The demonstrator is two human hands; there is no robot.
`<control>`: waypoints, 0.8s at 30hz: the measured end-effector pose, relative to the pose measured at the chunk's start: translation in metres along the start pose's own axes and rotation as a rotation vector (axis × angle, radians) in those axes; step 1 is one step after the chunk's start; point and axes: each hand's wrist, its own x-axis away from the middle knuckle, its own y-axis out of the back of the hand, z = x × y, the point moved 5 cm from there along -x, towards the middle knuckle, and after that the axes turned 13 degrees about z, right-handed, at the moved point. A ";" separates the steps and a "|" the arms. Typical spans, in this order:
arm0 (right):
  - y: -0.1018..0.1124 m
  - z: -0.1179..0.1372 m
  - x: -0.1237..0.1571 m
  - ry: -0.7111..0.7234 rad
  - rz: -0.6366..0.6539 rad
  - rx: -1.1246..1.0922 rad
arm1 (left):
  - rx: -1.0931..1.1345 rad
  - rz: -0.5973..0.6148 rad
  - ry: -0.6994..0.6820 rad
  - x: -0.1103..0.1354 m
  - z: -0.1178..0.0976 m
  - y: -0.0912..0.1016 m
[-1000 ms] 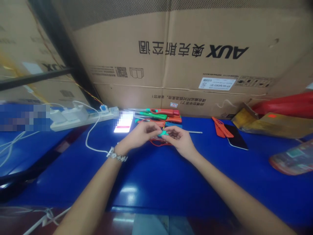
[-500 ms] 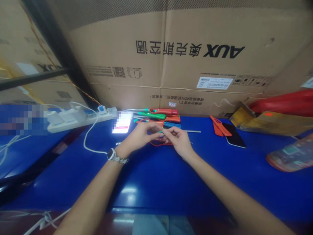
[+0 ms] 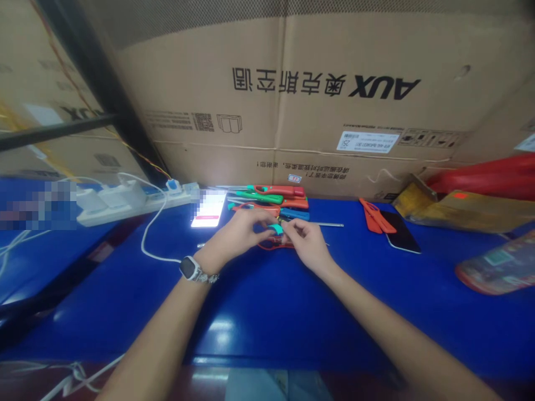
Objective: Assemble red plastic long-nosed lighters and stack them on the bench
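My left hand, with a watch on its wrist, pinches a small teal plastic piece between thumb and fingers. Close against it, my right hand has its fingertips pinched at a tiny dark and yellow part, which is too small to name. Just behind the hands lie several long-neck gas lighters with metal rods, among them a green lighter and a red lighter. An orange lighter and a blue handle are partly hidden by my fingers. Red parts show beneath the hands.
A lit phone lies left of the lighters, near a white power strip with cables. To the right, orange handle shells rest against a dark phone. A bottle and an open carton stand farther right. A cardboard wall rises behind.
The teal piece has turned and shows more fully between my hands. The dark and yellow part shows more at the right fingertips. My left wrist has rolled slightly; the lighters have not moved.
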 end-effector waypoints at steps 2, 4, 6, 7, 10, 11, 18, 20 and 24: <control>-0.001 -0.001 0.000 -0.004 0.023 0.022 | -0.029 -0.003 -0.024 0.000 0.001 0.002; 0.000 -0.002 0.000 -0.008 0.040 0.085 | -0.014 0.022 -0.036 0.000 0.005 0.004; 0.004 0.000 0.001 -0.002 0.052 0.221 | 0.016 0.078 0.001 0.001 0.013 0.003; 0.005 0.002 0.002 0.012 0.066 0.302 | 0.026 0.104 0.032 0.002 0.017 0.002; 0.003 0.010 0.007 0.109 0.144 0.515 | 0.014 0.102 0.092 0.003 0.025 -0.001; 0.000 0.013 0.009 0.146 0.171 0.566 | 0.005 0.079 0.095 0.002 0.025 -0.002; -0.016 0.017 0.011 0.172 0.118 0.585 | 0.051 -0.193 0.201 -0.002 0.019 -0.004; -0.017 0.015 0.010 0.171 0.122 0.633 | 0.085 -0.185 0.271 -0.003 0.023 -0.007; -0.013 0.017 0.009 0.242 0.172 0.809 | 0.047 -0.101 0.223 -0.004 0.026 -0.008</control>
